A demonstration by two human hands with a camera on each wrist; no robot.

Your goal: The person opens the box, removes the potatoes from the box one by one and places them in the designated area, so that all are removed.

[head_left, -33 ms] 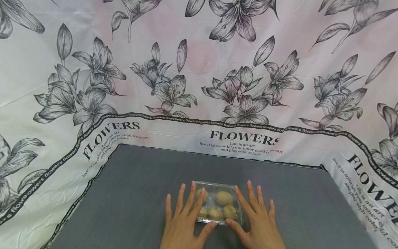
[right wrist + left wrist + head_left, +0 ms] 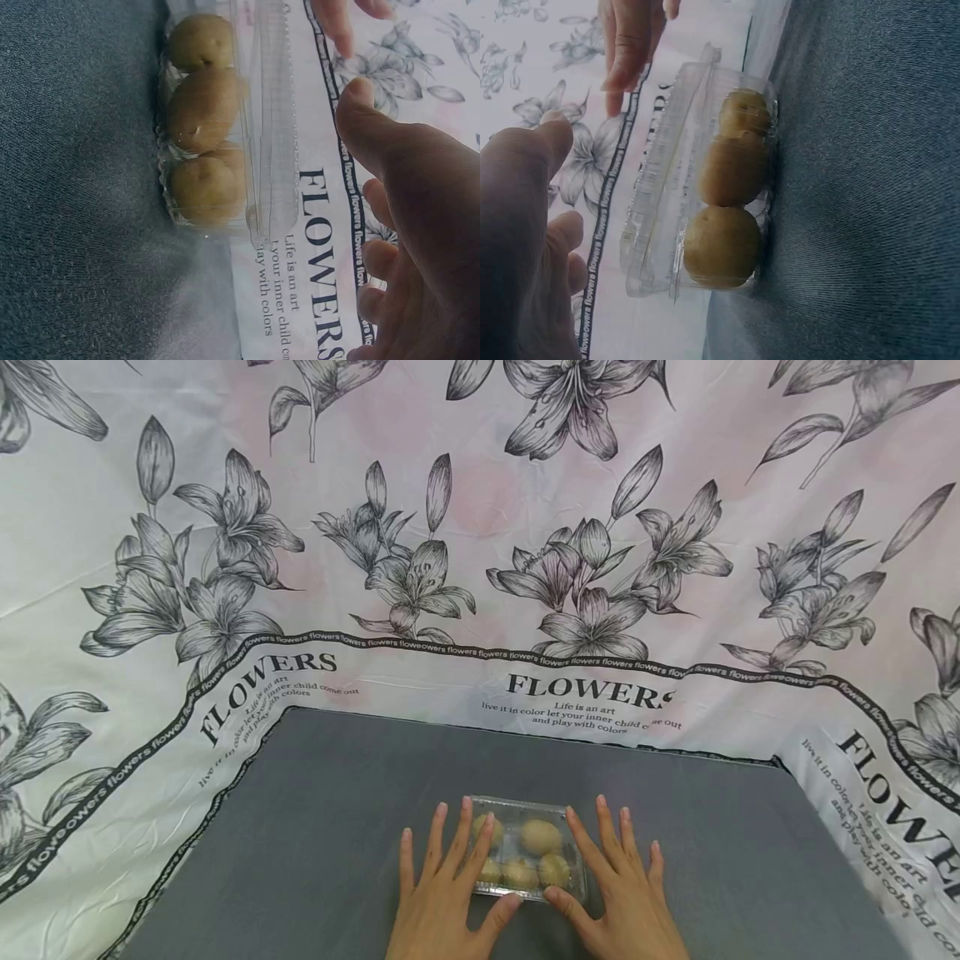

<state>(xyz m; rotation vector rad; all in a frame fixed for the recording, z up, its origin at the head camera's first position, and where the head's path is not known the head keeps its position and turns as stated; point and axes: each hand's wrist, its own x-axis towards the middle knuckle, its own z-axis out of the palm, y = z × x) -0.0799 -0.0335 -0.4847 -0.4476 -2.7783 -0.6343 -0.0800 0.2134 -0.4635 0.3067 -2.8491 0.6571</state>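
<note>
A clear plastic clamshell box lies on the grey surface, its lid down. Inside are several round yellow-brown fruits that look like kiwis; both wrist views show a row of them through the box wall. Over the left side of the box my left hand is spread, fingers straight and holding nothing. My right hand is spread the same way over the right side. In the left wrist view a gap shows between the hand and the lid. The hands partly hide the box's sides in the head view.
The grey tabletop extends around the box. Behind it and at both sides hangs a white cloth printed with lilies and the word FLOWERS, meeting the table's edges.
</note>
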